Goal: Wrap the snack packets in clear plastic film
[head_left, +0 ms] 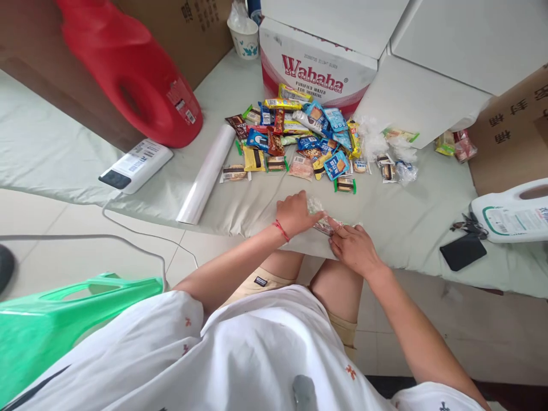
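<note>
Near the front edge of the cloth-covered table lies a crumpled bundle of clear plastic wrap (317,208). Hints of green and red show through it, but what is inside cannot be made out. My left hand (296,214), with a red string on its wrist, is closed with curled fingers, its thumb stretched over the wrap. From the other side my right hand (354,246) pinches the wrap, fingers bent, and covers part of it. Just beyond both hands is a loose pile of small packaged snacks (295,134) in many colours.
Left of the pile lies a cling film roll (206,174), beside a white power device (137,165) and a red jug (141,74). Behind stands a Wahaha carton (317,68). Plastic-wrapped snacks (391,151), a black wallet (463,251) and a white bottle (514,211) are rightward.
</note>
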`<move>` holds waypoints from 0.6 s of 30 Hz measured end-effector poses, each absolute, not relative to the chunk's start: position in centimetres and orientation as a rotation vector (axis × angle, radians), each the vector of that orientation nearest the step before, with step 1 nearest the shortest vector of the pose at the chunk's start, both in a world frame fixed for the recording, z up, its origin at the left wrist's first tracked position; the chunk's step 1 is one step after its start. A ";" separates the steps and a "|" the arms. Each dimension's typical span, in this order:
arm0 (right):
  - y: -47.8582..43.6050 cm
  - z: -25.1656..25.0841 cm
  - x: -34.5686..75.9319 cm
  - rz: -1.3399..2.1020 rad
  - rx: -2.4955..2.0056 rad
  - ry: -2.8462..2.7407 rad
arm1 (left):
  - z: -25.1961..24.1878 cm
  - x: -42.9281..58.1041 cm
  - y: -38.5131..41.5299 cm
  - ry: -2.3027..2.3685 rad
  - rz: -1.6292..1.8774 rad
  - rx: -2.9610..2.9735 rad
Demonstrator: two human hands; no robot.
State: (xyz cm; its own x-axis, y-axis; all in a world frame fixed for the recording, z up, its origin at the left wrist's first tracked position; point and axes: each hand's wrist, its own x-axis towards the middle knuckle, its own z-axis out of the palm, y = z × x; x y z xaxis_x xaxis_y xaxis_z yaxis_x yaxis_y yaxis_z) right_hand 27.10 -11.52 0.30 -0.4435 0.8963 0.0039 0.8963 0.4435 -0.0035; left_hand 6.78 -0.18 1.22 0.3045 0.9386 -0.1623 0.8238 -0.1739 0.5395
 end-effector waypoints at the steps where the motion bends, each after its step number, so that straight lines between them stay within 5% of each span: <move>1: -11.6 0.3 27.0 0.011 -1.666 -2.651 | 1.2 6.4 0.1 1.520 0.247 2.022; 9: -11.3 0.1 26.0 0.078 -1.746 -2.581 | 1.5 6.6 -2.5 1.406 0.644 2.072; 18: -13.2 1.0 27.5 0.505 -1.589 -2.200 | -1.2 9.7 -5.3 1.141 0.536 2.327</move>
